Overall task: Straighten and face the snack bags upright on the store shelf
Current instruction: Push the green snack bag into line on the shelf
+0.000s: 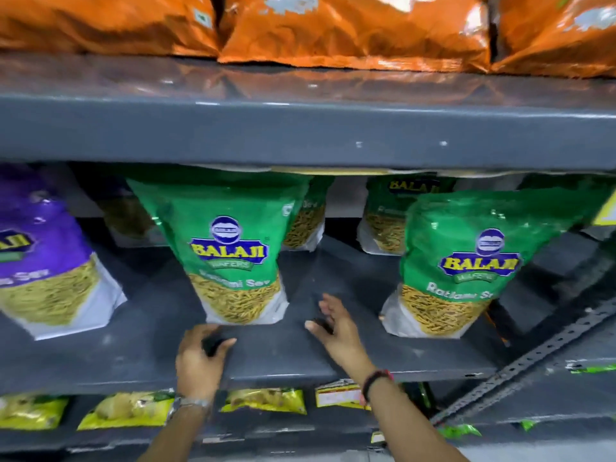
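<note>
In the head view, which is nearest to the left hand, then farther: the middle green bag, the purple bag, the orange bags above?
1. Middle green bag, just above the left hand.
2. Purple bag, at far left on the same shelf.
3. Orange bags, one shelf up.

"BALAJI WAFERS" on middle green bag [230, 251], "BALAJI WAFERS, Ratlami" on right green bag [466, 261], "Sev" on purple bag [43, 248]

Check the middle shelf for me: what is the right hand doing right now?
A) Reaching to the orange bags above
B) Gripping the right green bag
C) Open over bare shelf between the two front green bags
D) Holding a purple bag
C: the right hand is spread open over the grey shelf, between the centre green bag and the right green bag, touching neither.
</note>
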Demonstrator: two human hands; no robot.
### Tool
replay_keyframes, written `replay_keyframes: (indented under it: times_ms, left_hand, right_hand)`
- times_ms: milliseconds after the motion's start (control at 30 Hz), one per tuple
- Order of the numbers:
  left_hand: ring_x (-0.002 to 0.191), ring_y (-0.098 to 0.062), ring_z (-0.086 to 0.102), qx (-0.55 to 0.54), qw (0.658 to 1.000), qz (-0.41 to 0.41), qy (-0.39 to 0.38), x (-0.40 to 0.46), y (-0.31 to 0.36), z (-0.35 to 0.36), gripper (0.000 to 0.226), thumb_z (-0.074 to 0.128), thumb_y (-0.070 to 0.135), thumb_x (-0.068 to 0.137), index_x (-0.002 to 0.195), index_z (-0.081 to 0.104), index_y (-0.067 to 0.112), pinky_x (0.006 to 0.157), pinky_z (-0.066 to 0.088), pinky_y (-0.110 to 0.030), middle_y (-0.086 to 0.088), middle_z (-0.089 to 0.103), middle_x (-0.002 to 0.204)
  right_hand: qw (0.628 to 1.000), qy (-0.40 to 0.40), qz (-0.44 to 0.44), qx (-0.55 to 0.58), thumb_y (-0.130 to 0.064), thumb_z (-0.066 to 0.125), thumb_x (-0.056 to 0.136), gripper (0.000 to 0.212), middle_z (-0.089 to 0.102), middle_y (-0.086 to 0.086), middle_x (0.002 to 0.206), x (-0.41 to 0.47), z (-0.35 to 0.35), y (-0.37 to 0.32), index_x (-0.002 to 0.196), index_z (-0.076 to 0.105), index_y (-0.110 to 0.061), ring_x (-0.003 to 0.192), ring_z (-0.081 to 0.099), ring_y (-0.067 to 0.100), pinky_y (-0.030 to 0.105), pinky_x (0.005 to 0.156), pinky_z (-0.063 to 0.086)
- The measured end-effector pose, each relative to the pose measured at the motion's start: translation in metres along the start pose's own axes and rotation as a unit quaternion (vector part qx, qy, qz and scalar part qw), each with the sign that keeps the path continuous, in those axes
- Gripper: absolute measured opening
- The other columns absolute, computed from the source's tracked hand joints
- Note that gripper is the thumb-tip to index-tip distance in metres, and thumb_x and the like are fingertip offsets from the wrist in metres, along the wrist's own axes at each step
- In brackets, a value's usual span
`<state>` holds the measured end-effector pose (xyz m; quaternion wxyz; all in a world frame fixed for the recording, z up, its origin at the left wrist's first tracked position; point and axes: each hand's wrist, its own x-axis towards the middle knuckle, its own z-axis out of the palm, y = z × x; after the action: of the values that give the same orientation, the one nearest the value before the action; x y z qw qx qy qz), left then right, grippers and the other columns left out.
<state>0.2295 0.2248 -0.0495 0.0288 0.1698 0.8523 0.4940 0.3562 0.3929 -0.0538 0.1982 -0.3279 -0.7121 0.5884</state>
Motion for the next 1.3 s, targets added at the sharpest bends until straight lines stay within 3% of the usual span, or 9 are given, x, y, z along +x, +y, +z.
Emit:
replay_keyframes:
  times_ms: [133, 267, 400, 500, 633, 800, 933, 1100, 1300]
  left_hand:
    - [0.129, -0.036, 0.035, -0.104, 0.988, -0.065, -0.090, 0.050, -0.011, -0.027, 0.080, 0.070, -0.011, 0.065, 0.132, 0.025, -0.002, 0.104, 0.033, -0.046, -0.023, 0.035, 0.139]
    - [0.113, -0.021, 0.049, -0.069, 0.969, -0.030, -0.235, 0.060, -0.008, -0.029, 0.058, 0.069, -0.002, 0.070, 0.122, 0.044, 0.006, 0.090, 0.039, -0.034, -0.015, 0.054, 0.126]
    - [0.112, -0.026, 0.054, -0.087, 0.971, -0.024, -0.222, 0.048, -0.006, -0.014, 0.049, 0.073, 0.001, 0.067, 0.105, 0.049, 0.020, 0.094, 0.042, -0.037, -0.007, 0.060, 0.111]
    - [0.107, -0.024, 0.054, -0.046, 0.970, 0.011, -0.240, 0.034, 0.005, -0.001, 0.052, 0.078, 0.011, 0.061, 0.106, 0.052, 0.014, 0.086, 0.042, -0.032, -0.005, 0.059, 0.107]
    - [0.115, -0.029, 0.048, 0.058, 0.961, 0.079, -0.257, 0.029, 0.007, 0.012, 0.089, 0.060, 0.059, 0.042, 0.117, 0.048, 0.012, 0.107, 0.029, -0.045, -0.008, 0.059, 0.123]
    - [0.123, -0.028, 0.047, 0.111, 0.959, 0.128, -0.226, 0.031, -0.007, 0.021, 0.066, 0.073, 0.037, 0.063, 0.121, 0.050, 0.015, 0.114, 0.020, -0.049, -0.009, 0.055, 0.132]
    - [0.121, -0.027, 0.049, 0.114, 0.958, 0.140, -0.221, 0.033, -0.011, 0.024, 0.066, 0.063, 0.046, 0.057, 0.116, 0.055, 0.017, 0.113, 0.023, -0.050, -0.008, 0.058, 0.129]
    - [0.121, -0.027, 0.050, 0.118, 0.959, 0.148, -0.209, 0.033, -0.014, 0.026, 0.063, 0.072, 0.044, 0.056, 0.112, 0.058, 0.018, 0.112, 0.022, -0.049, -0.008, 0.059, 0.128]
    - [0.131, -0.022, 0.039, 0.117, 0.961, 0.132, -0.213, 0.025, -0.007, 0.025, 0.069, 0.068, 0.044, 0.064, 0.125, 0.047, 0.018, 0.116, 0.015, -0.044, -0.007, 0.048, 0.139]
  right_hand:
    - [0.993, -0.092, -0.011, -0.069, -0.019, 0.078, 0.066, 0.092, 0.036, -0.005, 0.138, 0.029, 0.040, -0.018, 0.139, 0.022, -0.015, 0.129, 0.032, 0.011, 0.034, 0.109, 0.032]
    - [0.992, -0.069, -0.029, -0.103, -0.033, 0.078, 0.061, 0.083, 0.046, 0.001, 0.140, 0.030, 0.060, -0.018, 0.131, 0.034, -0.028, 0.129, 0.040, 0.024, 0.050, 0.106, 0.037]
    - [0.994, -0.040, -0.022, -0.103, -0.019, 0.078, 0.065, 0.068, 0.056, 0.002, 0.128, 0.018, 0.039, -0.017, 0.124, 0.043, -0.021, 0.121, 0.049, 0.020, 0.032, 0.098, 0.042]
    - [0.991, -0.030, -0.027, -0.130, -0.015, 0.076, 0.069, 0.066, 0.055, -0.002, 0.122, 0.005, 0.015, -0.013, 0.125, 0.042, -0.018, 0.119, 0.049, 0.018, 0.019, 0.086, 0.038]
    - [0.989, 0.008, -0.045, -0.144, -0.012, 0.075, 0.069, 0.069, 0.051, -0.007, 0.116, -0.008, -0.006, -0.010, 0.127, 0.038, -0.015, 0.111, 0.047, 0.011, -0.003, 0.074, 0.035]
    - [0.980, 0.057, -0.043, -0.187, -0.021, 0.080, 0.063, 0.074, 0.056, 0.008, 0.123, -0.012, -0.002, -0.001, 0.125, 0.041, -0.018, 0.115, 0.047, 0.024, 0.031, 0.091, 0.040]
    - [0.976, 0.083, -0.045, -0.195, -0.017, 0.075, 0.068, 0.061, 0.058, 0.013, 0.120, -0.014, 0.000, 0.001, 0.120, 0.044, -0.014, 0.112, 0.049, 0.027, 0.027, 0.084, 0.037]
    - [0.975, 0.075, -0.033, -0.205, -0.016, 0.073, 0.071, 0.061, 0.055, 0.015, 0.123, -0.014, -0.001, 0.001, 0.124, 0.041, -0.014, 0.115, 0.046, 0.029, 0.027, 0.083, 0.035]
    - [0.978, 0.064, -0.037, -0.195, -0.011, 0.073, 0.070, 0.063, 0.054, 0.010, 0.125, -0.015, -0.003, -0.005, 0.125, 0.041, -0.013, 0.117, 0.046, 0.024, 0.019, 0.084, 0.033]
